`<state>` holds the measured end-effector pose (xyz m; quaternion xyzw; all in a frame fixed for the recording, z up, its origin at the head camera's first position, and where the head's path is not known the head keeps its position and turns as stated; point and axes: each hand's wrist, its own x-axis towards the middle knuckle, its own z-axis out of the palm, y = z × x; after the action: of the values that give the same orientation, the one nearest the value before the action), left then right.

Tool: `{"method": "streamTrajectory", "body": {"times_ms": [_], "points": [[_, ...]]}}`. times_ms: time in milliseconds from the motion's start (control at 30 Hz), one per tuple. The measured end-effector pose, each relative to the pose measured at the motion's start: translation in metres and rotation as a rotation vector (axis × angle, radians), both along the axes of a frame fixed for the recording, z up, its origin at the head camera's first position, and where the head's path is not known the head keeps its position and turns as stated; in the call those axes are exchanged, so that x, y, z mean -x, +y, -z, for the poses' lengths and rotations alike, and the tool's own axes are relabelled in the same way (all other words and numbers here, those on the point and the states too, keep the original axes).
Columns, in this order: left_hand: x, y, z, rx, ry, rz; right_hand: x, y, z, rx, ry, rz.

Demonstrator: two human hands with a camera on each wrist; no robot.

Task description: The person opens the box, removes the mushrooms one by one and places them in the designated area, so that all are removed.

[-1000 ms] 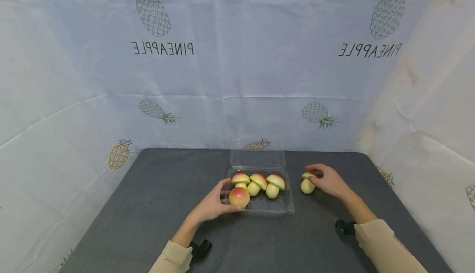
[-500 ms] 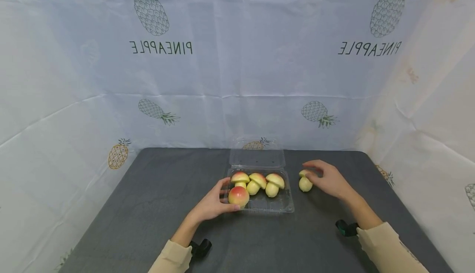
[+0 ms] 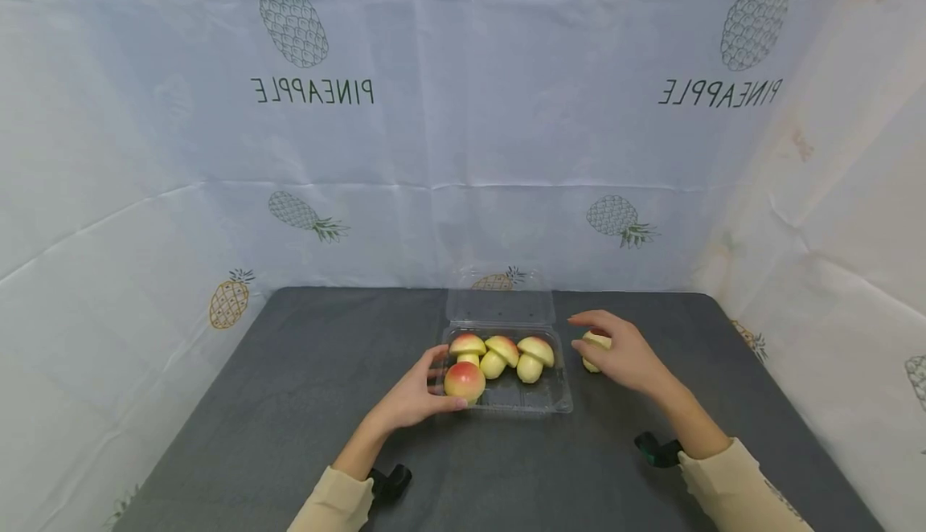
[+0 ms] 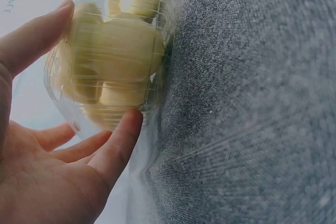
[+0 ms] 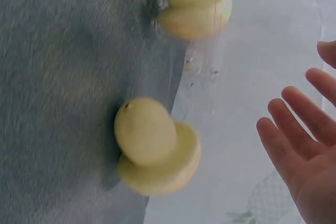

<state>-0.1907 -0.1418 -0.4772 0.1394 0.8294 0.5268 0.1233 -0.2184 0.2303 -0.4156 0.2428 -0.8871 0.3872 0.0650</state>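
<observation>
My left hand grips the left end of a clear plastic clamshell box, its lid tipped back. In the left wrist view the thumb lies at the rim and the fingers press the side wall. Inside are several toy mushrooms with yellow stems and reddish caps, one with its cap facing up at the front left. To the right of the box, a yellow mushroom lies on the table. Over it, my right hand is spread and holds nothing; the right wrist view shows its fingers apart from the mushroom.
The dark grey table ends at the back against a pale curtain printed with pineapples. More curtain hangs on both sides. Black wrist cameras sit under both forearms.
My right hand, earlier at the loose mushroom's cap, has shifted left and now hovers over it with fingers parted. The left hand and the box stay as they were.
</observation>
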Motion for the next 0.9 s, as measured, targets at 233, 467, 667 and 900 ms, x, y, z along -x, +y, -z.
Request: {"method": "streamTrajectory", "body": {"times_ms": [233, 467, 667, 900], "points": [[0.001, 0.000, 0.000, -0.005, 0.000, 0.002, -0.004, -0.018, 0.001, -0.012, 0.040, -0.045], [0.001, 0.001, 0.001, -0.008, -0.008, 0.002, -0.008, -0.035, 0.003, -0.007, 0.072, -0.093], [0.001, 0.000, 0.000, -0.013, -0.012, 0.001, -0.010, -0.047, 0.009, 0.035, 0.022, -0.145], [0.001, 0.001, -0.001, -0.011, -0.011, -0.001, -0.013, -0.062, 0.016, 0.068, -0.018, -0.209]]}}
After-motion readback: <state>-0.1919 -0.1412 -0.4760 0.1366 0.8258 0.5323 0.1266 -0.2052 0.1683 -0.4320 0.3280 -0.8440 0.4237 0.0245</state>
